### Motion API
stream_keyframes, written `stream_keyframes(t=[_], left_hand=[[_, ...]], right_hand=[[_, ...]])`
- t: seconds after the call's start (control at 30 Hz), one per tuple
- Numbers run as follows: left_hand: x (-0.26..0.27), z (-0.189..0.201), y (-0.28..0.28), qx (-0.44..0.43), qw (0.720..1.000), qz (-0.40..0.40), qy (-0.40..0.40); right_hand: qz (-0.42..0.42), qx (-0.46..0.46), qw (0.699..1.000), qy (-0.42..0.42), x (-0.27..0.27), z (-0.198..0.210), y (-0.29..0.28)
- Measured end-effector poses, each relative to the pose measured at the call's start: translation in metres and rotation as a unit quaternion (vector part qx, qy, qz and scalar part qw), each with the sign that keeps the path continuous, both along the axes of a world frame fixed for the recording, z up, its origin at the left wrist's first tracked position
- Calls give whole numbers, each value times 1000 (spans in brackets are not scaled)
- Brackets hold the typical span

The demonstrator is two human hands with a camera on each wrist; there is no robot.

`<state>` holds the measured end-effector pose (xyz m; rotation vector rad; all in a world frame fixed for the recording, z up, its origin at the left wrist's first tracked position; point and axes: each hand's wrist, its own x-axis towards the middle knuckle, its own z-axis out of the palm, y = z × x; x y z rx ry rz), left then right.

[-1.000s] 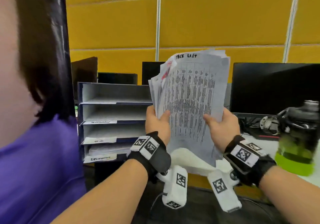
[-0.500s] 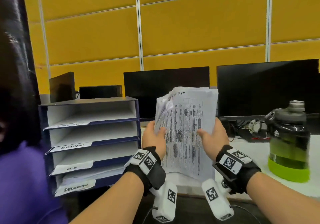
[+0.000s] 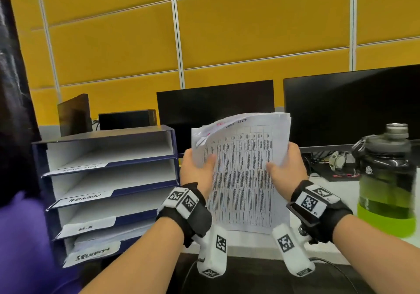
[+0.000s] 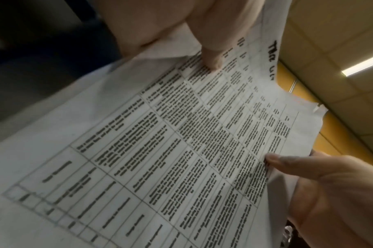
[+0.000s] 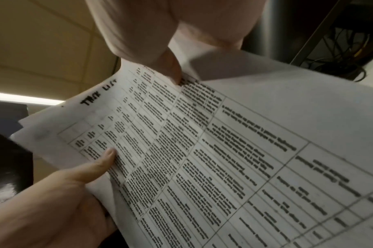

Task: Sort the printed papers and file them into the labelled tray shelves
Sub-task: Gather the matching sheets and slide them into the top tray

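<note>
Papers (image 3: 244,175) held upright above counter (image 3: 336,185) edge, w/ both hands clamped on stack: left hand (image 3: 196,168) on left edge, thumb across front sheet; right hand (image 3: 286,168) on right edge, same grip. Front sheet: printed table, handwritten "TASK LIST". Tray shelves (image 3: 109,189) stood just left; green bottle (image 3: 386,180) to right.

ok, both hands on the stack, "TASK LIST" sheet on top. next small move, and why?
Probably peel the top sheet off with the right hand while the left hand holds the stack. Its handwritten heading reads "TASK LIST", and the tray shelves stand just left; the top label is too blurred to confirm.
</note>
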<state>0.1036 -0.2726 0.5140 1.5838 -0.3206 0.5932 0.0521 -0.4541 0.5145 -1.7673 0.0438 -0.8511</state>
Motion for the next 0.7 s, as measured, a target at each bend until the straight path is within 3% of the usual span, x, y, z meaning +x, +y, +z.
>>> stream_keyframes(t=[0.27, 0.4, 0.57, 0.7], left_hand=[[53, 25, -31, 22, 997, 73, -8], [55, 31, -43, 23, 996, 77, 26], [31, 30, -38, 17, 999, 46, -23], [-22, 14, -24, 50, 998, -3, -41]], right_hand=[[-11, -9, 999, -50, 62, 21, -6], [-30, -6, 999, -18, 75, 25, -11], [-45, -3, 998, -32, 36, 16, -12], [-43, 12, 997, -59, -24, 2, -1]])
